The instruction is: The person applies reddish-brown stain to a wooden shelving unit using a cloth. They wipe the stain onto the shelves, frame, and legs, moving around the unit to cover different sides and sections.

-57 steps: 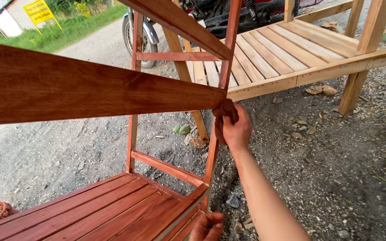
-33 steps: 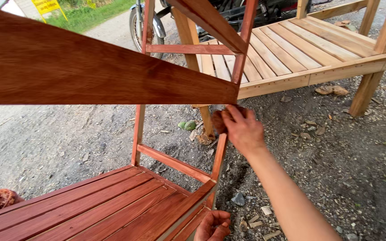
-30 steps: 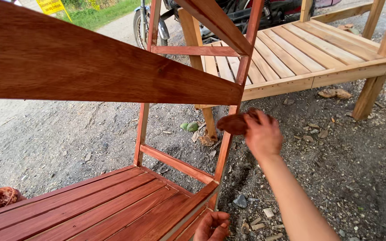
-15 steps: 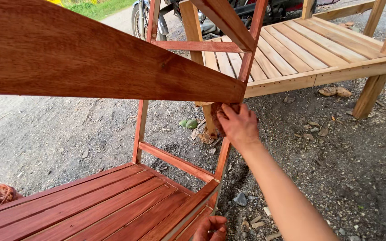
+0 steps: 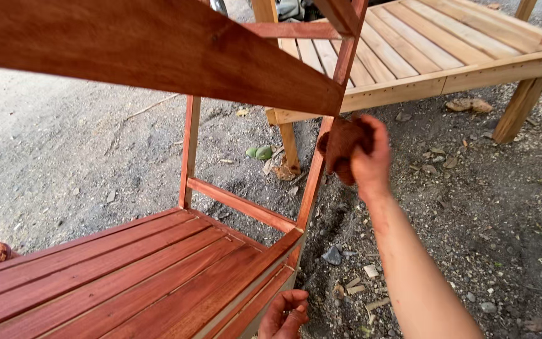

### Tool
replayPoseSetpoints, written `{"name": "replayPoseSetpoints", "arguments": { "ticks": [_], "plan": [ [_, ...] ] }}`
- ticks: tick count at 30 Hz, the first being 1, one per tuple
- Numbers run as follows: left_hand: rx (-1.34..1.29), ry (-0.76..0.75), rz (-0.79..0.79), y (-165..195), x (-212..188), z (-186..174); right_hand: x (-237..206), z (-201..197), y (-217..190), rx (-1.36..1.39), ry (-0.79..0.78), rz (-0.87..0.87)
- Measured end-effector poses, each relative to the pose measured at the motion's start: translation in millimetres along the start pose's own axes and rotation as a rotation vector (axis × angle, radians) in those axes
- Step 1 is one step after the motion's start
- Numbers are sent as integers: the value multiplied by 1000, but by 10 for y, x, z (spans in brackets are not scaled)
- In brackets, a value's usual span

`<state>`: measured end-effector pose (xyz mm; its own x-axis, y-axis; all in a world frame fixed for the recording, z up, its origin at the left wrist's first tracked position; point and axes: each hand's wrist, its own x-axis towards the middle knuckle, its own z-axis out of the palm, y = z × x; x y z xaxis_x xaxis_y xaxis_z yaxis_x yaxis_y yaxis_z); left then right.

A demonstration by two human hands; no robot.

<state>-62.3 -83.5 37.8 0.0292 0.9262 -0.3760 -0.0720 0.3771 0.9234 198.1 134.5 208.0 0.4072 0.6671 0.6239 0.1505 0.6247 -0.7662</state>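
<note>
Flanking red bench (image 5: pixel 127 276), unpainted platform (image 5: pixel 421 56).

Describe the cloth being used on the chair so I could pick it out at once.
Start at the red-brown slatted chair and follow its right upright post up to just below the broad top rail. There the right hand grips a wadded rag against the post. It is soft, crumpled and stained reddish brown, unlike the straight wooden parts around it.

Your right hand (image 5: pixel 365 157) and forearm are bare: no glove, no sleeve, no watch or band at the wrist. Reddish-brown stain marks the fingers. Your left hand (image 5: pixel 286 314) is bare too, ungloved, fingers smeared with the same stain.
</note>
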Motion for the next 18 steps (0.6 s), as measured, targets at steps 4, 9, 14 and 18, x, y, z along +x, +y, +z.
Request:
{"name": "replayPoseSetpoints", "arguments": {
  "ticks": [4, 9, 14, 18],
  "plan": [
    [61, 21, -95, 192, -240, -149, -684, 395, 43, -174, -16, 133],
    [112, 38, -153, 442, -343, -200, -1977, 364, 158, -351, -263, 520],
    [42, 34, -75, 483, -441, -103, -2379, 320, 134, -143, -241, 690],
    [92, 61, -163, 489, -517, -131, -1843, 326, 202, 130, -77, 676]
  ]
}}
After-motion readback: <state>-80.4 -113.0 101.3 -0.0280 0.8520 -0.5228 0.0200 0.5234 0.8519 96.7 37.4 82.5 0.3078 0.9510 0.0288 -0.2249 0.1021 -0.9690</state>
